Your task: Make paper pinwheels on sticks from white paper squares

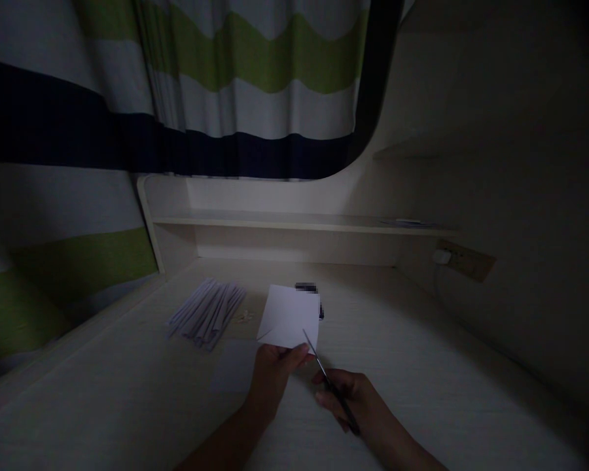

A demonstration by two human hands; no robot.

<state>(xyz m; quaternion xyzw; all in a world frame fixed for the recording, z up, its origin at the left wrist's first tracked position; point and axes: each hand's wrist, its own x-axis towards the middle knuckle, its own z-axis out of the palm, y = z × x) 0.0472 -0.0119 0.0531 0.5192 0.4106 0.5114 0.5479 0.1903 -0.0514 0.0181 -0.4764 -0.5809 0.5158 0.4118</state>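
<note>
My left hand (275,373) pinches the near edge of a white sheet of paper (289,311), thumb on top, and holds it up above the desk. Dark-handled scissors (341,399) are in my right hand (356,399), their thin blades pointing up and left. The blade tip overlaps the paper's near right corner; whether it is cutting there I cannot tell. Partly under my left wrist, another pale sheet (230,366) lies flat on the desk. A dark object (306,287), blurred out, sits behind the held paper and is partly hidden by it.
A bundle of rolled white paper sticks (209,314) lies at the left, beside some small pale bits (246,316). Behind the desk (422,366) runs a low shelf (294,221). A striped curtain (255,72) hangs above it. On the right wall, a white plug (442,256) sits in a socket.
</note>
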